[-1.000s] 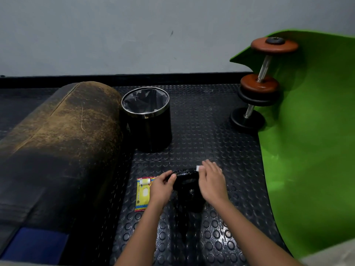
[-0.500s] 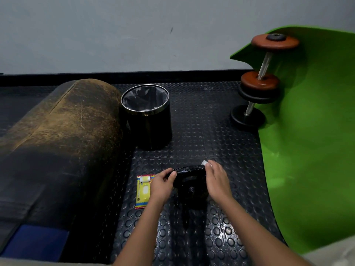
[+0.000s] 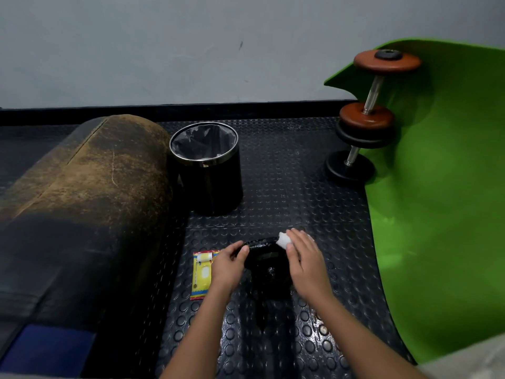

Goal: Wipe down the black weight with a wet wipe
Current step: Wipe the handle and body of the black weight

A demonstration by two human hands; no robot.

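A black weight plate stands tilted on the studded rubber floor, between my two hands. My left hand grips its left rim, thumb on the top edge. My right hand presses a white wet wipe against the plate's upper right rim, fingers curled over the wipe. Most of the wipe is hidden under my fingers. A yellow and red wipe packet lies flat on the floor just left of my left hand.
A black bin with a liner stands behind the plate. A worn brown bolster fills the left side. A green mat curves up on the right, with a dumbbell leaning against it.
My right hand with the wipe has slid along the plate's top rim toward the right side. My left hand has kept its hold on the left rim.
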